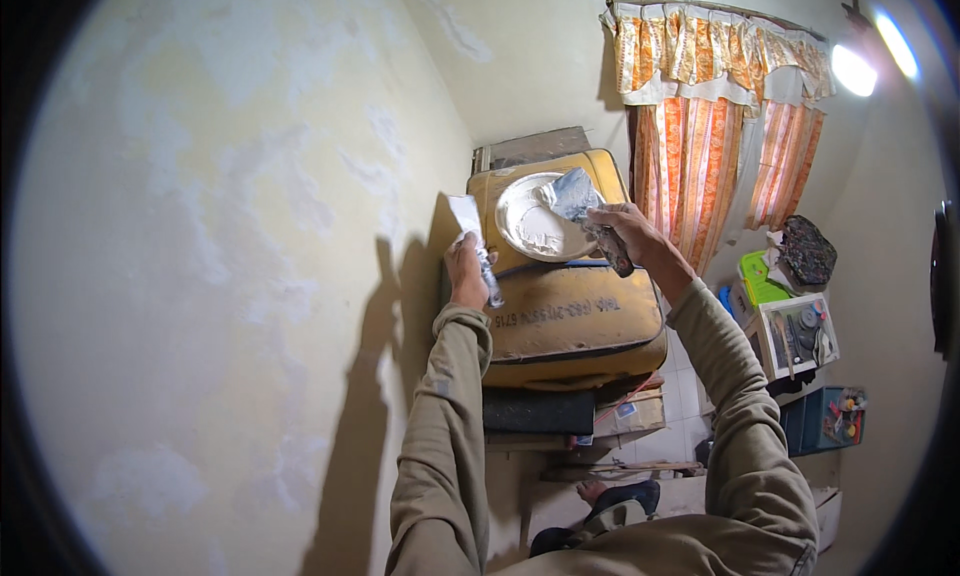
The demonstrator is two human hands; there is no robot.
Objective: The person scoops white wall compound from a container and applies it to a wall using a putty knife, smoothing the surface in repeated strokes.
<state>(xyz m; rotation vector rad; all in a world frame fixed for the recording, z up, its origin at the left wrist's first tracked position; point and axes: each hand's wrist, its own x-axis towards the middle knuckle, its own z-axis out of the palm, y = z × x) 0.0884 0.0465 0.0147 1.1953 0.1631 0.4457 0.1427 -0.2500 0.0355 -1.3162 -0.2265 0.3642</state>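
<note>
My left hand (464,269) is closed around the handle of a narrow putty knife (465,214), its whitened blade pointing up beside the wall. In my right hand (642,239) is a wider putty knife (573,193) with a dark, smeared handle. Its broad blade is over the right side of a round white bowl (503,228). White paste (540,234) covers the bowl's bottom and smears its inside. The bowl rests on a yellow-brown suitcase (488,188). Whether the wider blade touches the paste, I cannot tell.
A pale wall (250,206) with whitish patches rises close on my left. Another yellow-brown case (575,326) lies nearer me, above a cardboard box (635,413). Orange curtains (690,166) hang at the far right. A drawer unit (800,334) and blue bin (815,421) stand right.
</note>
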